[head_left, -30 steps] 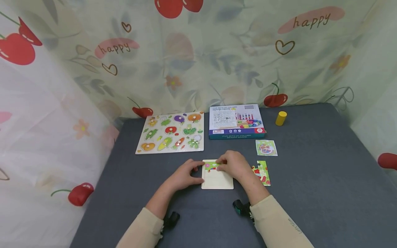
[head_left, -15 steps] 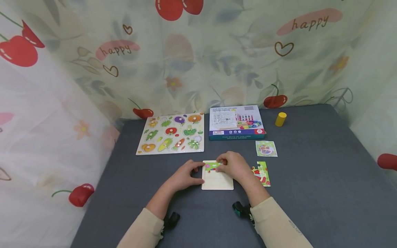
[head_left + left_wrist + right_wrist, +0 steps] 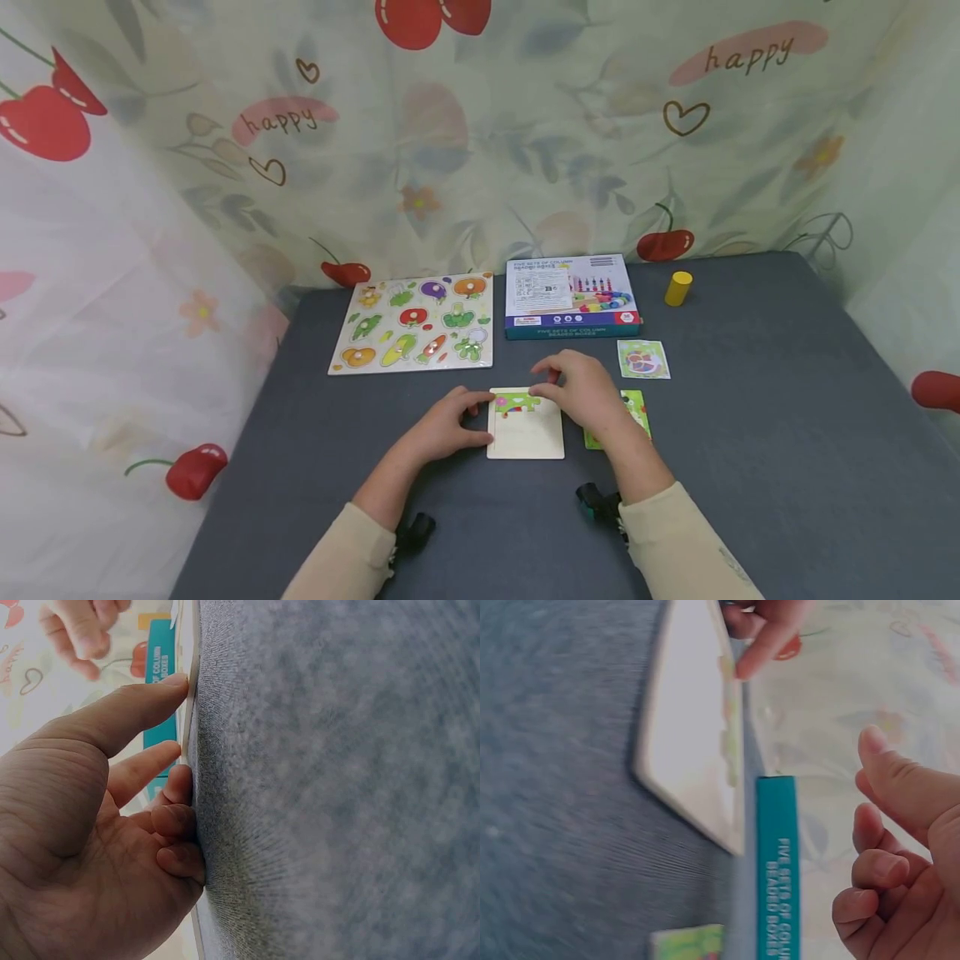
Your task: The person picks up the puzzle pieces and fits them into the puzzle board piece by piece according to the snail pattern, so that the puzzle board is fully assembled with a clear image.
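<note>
A small pale puzzle tray lies on the dark tabletop, with green jigsaw pieces along its far edge. My left hand touches the tray's left side with index fingertip and thumb; its other fingers are curled in the left wrist view. Above the tray's far right corner is my right hand, raised, fingers loosely bent and nothing between them in the right wrist view. More green jigsaw pieces lie right of the tray, partly hidden by the right wrist.
Behind the tray lie a vegetable puzzle board and a boxed bead set. A picture card and a yellow cylinder are at the right. A patterned curtain hangs along the table's back.
My right hand has let go of the jigsaw piece in the tray and moved up and right, uncovering the green strip. The left hand stays at the tray's edge.
</note>
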A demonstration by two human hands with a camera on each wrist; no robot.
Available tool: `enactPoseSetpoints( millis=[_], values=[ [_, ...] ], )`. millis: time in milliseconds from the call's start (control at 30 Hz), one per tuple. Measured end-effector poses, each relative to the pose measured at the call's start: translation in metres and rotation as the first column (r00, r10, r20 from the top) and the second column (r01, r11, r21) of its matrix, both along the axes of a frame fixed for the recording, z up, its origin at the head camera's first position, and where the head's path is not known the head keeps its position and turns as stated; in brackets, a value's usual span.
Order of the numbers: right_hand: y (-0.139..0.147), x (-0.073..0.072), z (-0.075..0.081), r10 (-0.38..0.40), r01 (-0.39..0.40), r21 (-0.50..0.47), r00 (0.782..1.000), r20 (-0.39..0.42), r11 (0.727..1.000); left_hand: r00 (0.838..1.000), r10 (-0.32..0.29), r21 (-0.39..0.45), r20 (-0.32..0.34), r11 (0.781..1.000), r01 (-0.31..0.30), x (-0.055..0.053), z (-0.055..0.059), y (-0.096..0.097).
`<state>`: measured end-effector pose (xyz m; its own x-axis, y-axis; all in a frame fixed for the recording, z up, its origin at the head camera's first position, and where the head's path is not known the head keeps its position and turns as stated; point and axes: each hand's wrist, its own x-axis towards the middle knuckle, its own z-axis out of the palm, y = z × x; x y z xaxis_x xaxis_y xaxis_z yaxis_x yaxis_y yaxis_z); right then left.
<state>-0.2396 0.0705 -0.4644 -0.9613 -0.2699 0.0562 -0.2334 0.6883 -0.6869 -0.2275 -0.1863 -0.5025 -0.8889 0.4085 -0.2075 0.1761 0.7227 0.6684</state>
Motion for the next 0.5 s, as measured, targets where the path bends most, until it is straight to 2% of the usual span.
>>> enactPoseSetpoints(
  millis=[233,500],
  values=[
    [0.009,0.008,0.020,-0.038,0.037,-0.038,0.999,-0.037,0.999,1.000,0.006,0.017,0.005,1.000,-0.006,0.000,-0.001,0.000],
    [0.020,0.017,0.036,-0.059,0.052,-0.066,0.993,-0.103,0.996,1.000,0.007,0.022,-0.005,1.000,-0.006,0.001,0.000,0.001]
  ],
)
